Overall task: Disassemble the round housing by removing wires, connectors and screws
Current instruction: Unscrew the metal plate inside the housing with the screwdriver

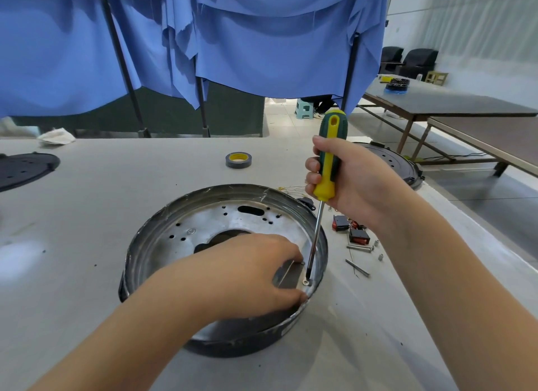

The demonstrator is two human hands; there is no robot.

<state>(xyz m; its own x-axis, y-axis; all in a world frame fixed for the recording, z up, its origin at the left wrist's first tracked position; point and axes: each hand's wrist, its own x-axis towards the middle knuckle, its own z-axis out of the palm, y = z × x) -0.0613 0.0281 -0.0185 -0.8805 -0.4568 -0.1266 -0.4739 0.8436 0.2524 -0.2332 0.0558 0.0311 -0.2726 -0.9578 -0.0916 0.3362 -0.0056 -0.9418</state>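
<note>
The round metal housing (186, 236) lies open side up on the grey table. My right hand (352, 184) is shut on a green and yellow screwdriver (329, 157), held nearly upright. Its tip sits on a screw (305, 282) at the housing's right inner edge. My left hand (247, 271) rests inside the housing, fingers pinching a small grey metal bracket (288, 275) beside that screw. Removed red switches (349, 229), long screws (359, 248) and spacers lie on the table right of the housing. Thin yellow wires (291, 188) lie behind it.
A roll of grey tape (238, 160) stands at the table's middle back. Black round lids lie at the far left (23, 169) and behind my right hand (398, 163). A white rag (56, 135) lies at the back left. Blue cloth hangs behind the table.
</note>
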